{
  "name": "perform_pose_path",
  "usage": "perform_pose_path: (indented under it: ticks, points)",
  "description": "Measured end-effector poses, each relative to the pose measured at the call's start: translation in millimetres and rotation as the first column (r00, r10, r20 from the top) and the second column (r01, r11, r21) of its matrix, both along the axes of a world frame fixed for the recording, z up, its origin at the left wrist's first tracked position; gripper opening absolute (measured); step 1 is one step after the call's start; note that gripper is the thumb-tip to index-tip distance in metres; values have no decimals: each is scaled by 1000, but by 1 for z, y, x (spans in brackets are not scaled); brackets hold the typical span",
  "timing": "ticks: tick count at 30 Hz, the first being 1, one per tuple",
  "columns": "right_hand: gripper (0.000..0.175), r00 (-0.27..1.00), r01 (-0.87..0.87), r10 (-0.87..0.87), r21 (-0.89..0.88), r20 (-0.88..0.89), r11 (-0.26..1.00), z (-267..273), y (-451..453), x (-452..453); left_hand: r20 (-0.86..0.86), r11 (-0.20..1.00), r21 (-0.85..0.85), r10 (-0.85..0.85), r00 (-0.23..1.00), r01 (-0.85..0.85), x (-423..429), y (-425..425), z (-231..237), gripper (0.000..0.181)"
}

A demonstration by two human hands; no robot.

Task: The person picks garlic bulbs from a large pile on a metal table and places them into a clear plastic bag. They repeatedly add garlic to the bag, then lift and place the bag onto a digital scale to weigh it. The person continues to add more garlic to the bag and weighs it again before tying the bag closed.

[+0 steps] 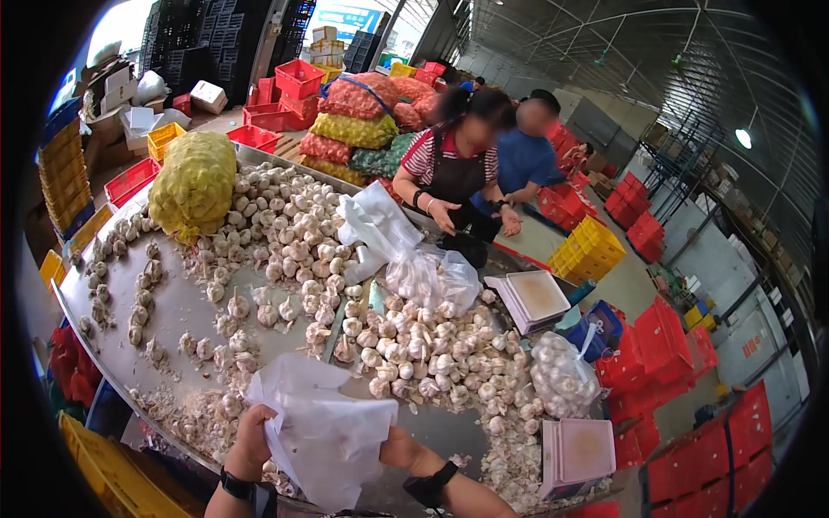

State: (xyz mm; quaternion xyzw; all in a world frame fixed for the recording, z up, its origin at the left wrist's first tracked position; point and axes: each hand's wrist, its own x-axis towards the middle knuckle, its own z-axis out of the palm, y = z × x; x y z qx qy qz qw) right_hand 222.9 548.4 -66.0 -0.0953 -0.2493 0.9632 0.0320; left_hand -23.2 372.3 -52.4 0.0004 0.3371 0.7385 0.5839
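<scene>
Low in the view, a thin white plastic bag (324,421) is spread between my two hands over the near edge of the metal table. My left hand (254,432) grips the bag's left edge, fingers closed on it. My right hand (403,448) holds the right edge, its fingers partly behind the plastic. No bulbs show inside the bag. Beyond it, garlic bulbs (414,343) lie heaped across the table's middle. A clear bag with garlic (434,278) lies behind the heap, and another filled clear bag (563,375) stands to the right.
Two weighing scales (578,453) (536,294) stand on the right side. A yellow mesh sack of garlic (194,184) sits at the back left. Loose garlic skins (188,414) litter the near edge. A person in an apron (456,165) and one in blue (528,155) stand across the table. Red crates (660,343) are stacked at right.
</scene>
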Motion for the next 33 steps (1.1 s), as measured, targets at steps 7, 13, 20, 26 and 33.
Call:
perform_pose_path:
  ticks: [7,13,20,26,33]
  points:
    - [58,990,-87,105,-181,92,980,6,-4,12,34,975,-83,210,977,-207,-10,2,-6,28]
    - [40,829,-415,361,37,428,909,-6,-1,19,8,986,-70,152,988,-151,-11,1,-10,34]
    - [43,929,217,-184,-72,321,973,8,-12,4,-39,987,-90,127,991,-130,-11,-1,-6,31]
    - [31,823,343,-253,-89,508,935,-33,-15,16,-62,973,-117,191,980,-197,-15,0,-11,31]
    - [18,775,283,-69,-248,628,927,-54,-46,24,-144,981,-108,144,979,-160,-6,5,6,29]
